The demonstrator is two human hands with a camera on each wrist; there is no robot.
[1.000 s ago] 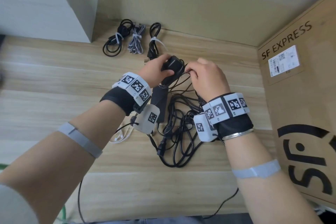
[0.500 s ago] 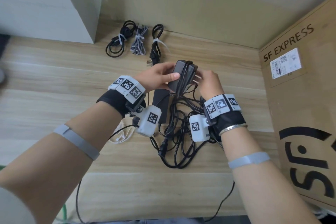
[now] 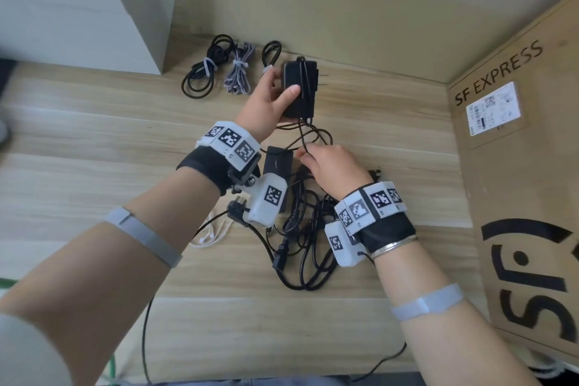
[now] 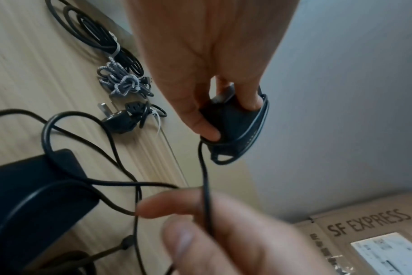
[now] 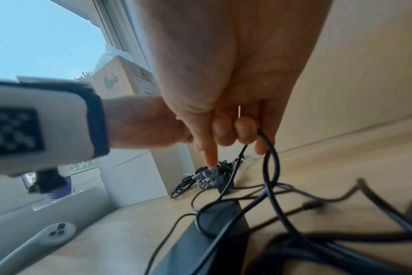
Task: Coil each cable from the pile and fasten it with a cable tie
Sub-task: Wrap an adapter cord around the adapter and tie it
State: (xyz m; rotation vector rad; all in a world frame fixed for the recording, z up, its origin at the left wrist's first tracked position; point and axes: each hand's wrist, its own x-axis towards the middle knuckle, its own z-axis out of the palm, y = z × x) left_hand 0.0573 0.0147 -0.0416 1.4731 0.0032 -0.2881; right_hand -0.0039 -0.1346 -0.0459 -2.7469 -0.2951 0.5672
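My left hand (image 3: 275, 94) holds a black power adapter (image 3: 299, 88) raised above the table, thumb across its face (image 4: 207, 128), with a couple of turns of its thin black cord around the body (image 4: 249, 137). The cord (image 3: 302, 135) runs down to my right hand (image 3: 329, 166), whose curled fingers pinch it (image 5: 247, 137) just above the pile. The tangled pile of black cables (image 3: 300, 244) lies on the table under both wrists, with a second black power brick (image 3: 277, 163) in it.
Three tied bundles lie at the back: a black cable (image 3: 203, 72), a grey braided cable (image 3: 238, 72) and a black plug cord (image 3: 271, 55). A large SF EXPRESS cardboard box (image 3: 517, 166) stands at the right. White earphones (image 3: 210, 235) lie left of the pile.
My left hand has lifted the adapter up and away toward the back of the table. My right hand has dropped lower and now holds the cord that stretches between them.
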